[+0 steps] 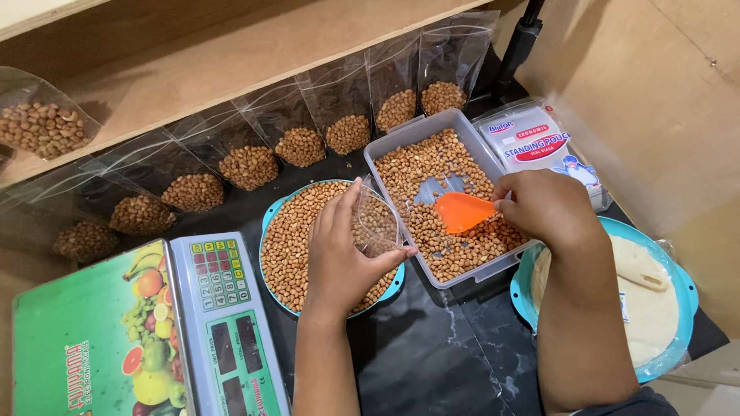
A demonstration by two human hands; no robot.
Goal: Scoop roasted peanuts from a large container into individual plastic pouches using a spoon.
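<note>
A clear pouch (376,223), partly filled with peanuts, is held open in the left hand (338,261), with the fingers closed round its side and the mouth turned toward the grey tray (376,151). The pouch is held above the gap between that tray and a teal round basin (271,213) heaped with peanuts. An orange scoop (462,212) is gripped by its handle in the right hand (546,209), and its blade is seen lying down among the peanuts (422,164) in the tray, where a bare patch of the bottom shows just beside it. Behind the tray and the basin, a row of filled pouches (300,138) is stood upright along a wooden ledge. A digital scale (223,326) with a fruit-printed platform is placed at the near left on the dark table (430,360). At the far right a pack of white pouches (533,140) is seen, and nearer lies a second teal basin (681,284) under the right forearm.
</note>
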